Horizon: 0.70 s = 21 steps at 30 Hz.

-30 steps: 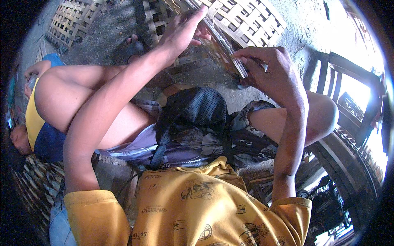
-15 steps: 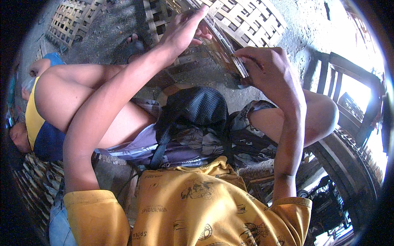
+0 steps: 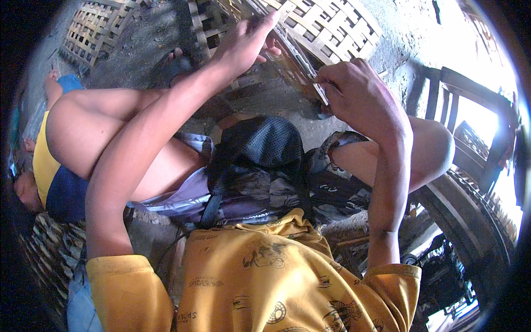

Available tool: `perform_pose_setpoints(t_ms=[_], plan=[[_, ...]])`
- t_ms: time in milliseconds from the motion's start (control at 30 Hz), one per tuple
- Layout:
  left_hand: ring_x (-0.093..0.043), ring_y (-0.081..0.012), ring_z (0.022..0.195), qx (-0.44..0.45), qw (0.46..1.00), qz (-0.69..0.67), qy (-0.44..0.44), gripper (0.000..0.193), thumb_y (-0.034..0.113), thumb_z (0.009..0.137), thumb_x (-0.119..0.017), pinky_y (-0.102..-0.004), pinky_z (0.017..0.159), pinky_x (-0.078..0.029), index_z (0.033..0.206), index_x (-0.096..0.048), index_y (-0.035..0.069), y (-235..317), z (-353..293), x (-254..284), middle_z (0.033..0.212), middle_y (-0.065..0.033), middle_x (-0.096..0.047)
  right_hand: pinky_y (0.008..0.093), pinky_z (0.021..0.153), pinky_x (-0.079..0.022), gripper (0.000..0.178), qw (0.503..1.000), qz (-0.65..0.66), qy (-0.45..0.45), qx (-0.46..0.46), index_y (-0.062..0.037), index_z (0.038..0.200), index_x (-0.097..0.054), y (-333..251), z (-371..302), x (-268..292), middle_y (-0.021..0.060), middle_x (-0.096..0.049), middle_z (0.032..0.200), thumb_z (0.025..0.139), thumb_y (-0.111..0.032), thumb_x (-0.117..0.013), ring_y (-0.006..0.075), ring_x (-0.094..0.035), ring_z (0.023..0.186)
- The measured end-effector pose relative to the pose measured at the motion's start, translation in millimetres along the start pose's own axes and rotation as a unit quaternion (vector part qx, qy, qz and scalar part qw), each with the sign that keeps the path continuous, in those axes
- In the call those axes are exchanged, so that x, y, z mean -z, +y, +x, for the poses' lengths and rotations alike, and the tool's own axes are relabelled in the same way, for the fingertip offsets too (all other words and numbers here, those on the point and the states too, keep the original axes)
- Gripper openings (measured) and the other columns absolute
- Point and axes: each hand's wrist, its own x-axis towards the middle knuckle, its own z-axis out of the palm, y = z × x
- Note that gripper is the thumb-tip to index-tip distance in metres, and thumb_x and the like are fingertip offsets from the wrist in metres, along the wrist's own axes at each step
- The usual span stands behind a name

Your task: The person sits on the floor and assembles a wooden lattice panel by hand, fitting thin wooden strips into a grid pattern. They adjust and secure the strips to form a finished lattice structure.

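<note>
A bundle of thin, flat brown strips (image 3: 296,61), seen nearly edge-on, slants from the top of the view down to the right. At its upper part is my left hand (image 3: 247,47), one digit stretched along it and the other fingertips curled on its near side. My right hand (image 3: 359,94) is closed on the lower end, knuckles up, its fingertips mostly hidden behind the strips. Just beyond the bundle lies a pale woven panel with open gaps (image 3: 332,30). What the strips are exactly cannot be made out.
A second woven piece (image 3: 97,30) stands at the far left. On my lap rests a black mesh bag or cap (image 3: 265,141). A wooden frame (image 3: 481,94) is at the right. Another person's foot (image 3: 53,86) and yellow-and-blue clothing (image 3: 58,182) show at the left.
My right hand has shifted slightly up and turned a little, still at the strips' lower end. My left hand has barely moved. At the left, the other person's foot has shifted.
</note>
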Motion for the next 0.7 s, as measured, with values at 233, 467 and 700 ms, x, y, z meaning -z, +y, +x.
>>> perform_pose_setpoints(t_ms=[233,467,700], plan=[[-0.074,-0.0150,0.087,0.013,0.998,-0.028,0.047,0.061,0.065,0.103,-0.048,-0.0306,0.067,-0.059,0.112,-0.066,0.008,-1,4,7,0.094,-0.0041,-0.072,0.0442,0.080,-0.057,0.012,0.990,0.103,-0.061,0.071,-0.0084,0.097,-0.078,45,-14,5,0.0140,-0.074,0.087,0.089,-0.013,-0.069,0.0334,-0.072,0.085],[-0.072,-0.0131,0.081,0.019,0.998,-0.038,0.050,0.054,0.060,0.105,-0.049,-0.0291,0.064,-0.059,0.116,-0.065,0.009,5,4,5,0.090,-0.0028,-0.072,0.0442,0.077,-0.057,0.014,0.988,0.100,0.072,0.089,-0.0098,0.101,-0.078,37,-8,-4,0.0167,-0.074,0.088,0.092,-0.013,-0.068,0.0354,-0.073,0.081],[-0.071,-0.0126,0.075,0.010,0.997,-0.046,0.062,0.048,0.054,0.108,-0.048,-0.0285,0.064,-0.059,0.111,-0.065,0.009,0,10,3,0.084,-0.0021,-0.070,0.0435,0.073,-0.058,0.016,0.987,0.143,0.065,0.022,-0.0094,0.104,-0.078,14,1,-5,0.0185,-0.073,0.082,0.093,-0.012,-0.068,0.0335,-0.073,0.076]])
